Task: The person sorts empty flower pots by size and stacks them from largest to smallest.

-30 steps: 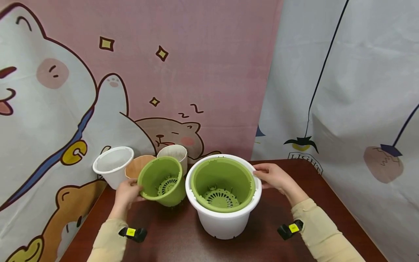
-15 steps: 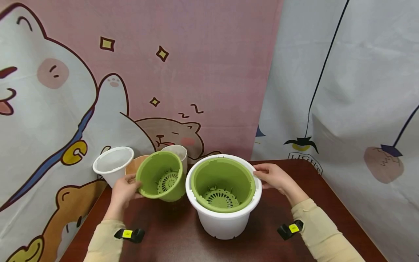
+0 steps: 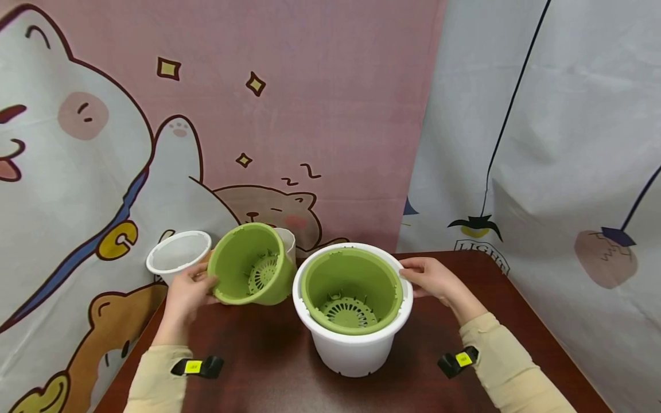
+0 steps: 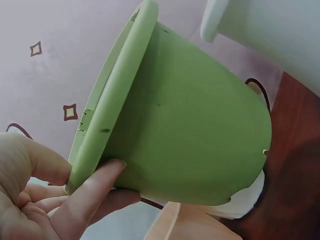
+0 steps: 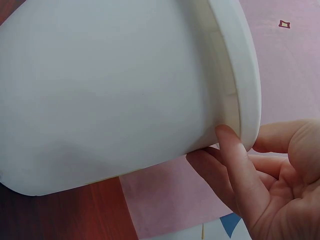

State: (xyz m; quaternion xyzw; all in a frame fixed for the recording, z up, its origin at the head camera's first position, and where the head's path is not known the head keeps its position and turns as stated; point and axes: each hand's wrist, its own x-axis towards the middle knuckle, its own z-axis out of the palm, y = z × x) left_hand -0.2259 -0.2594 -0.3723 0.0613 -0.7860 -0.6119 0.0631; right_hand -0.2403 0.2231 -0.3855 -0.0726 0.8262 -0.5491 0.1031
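Note:
My left hand (image 3: 187, 293) pinches the left rim of a green plastic flower pot (image 3: 229, 265) with slots in its base. That pot is held tilted above the table, its mouth facing me. Up close in the left wrist view, the thumb and fingers (image 4: 95, 197) clasp its rolled rim. To the right stands a larger white flower pot (image 3: 351, 357) with a second green pot (image 3: 356, 269) nested inside it. My right hand (image 3: 432, 281) grips the white pot's right rim, thumb outside the view of its inner wall; the right wrist view shows fingers (image 5: 237, 175) under the lip.
Behind the tilted pot are a white pot (image 3: 181, 252) at the left, an orange one (image 4: 192, 225) mostly hidden, and a whitish one (image 3: 287, 241). The dark red table (image 3: 268, 373) meets printed cloth (image 3: 335, 115) at the back.
My left hand has moved left and up with the green pot, which now tilts more and covers most of the orange pot. The right hand and the large white pot stay put.

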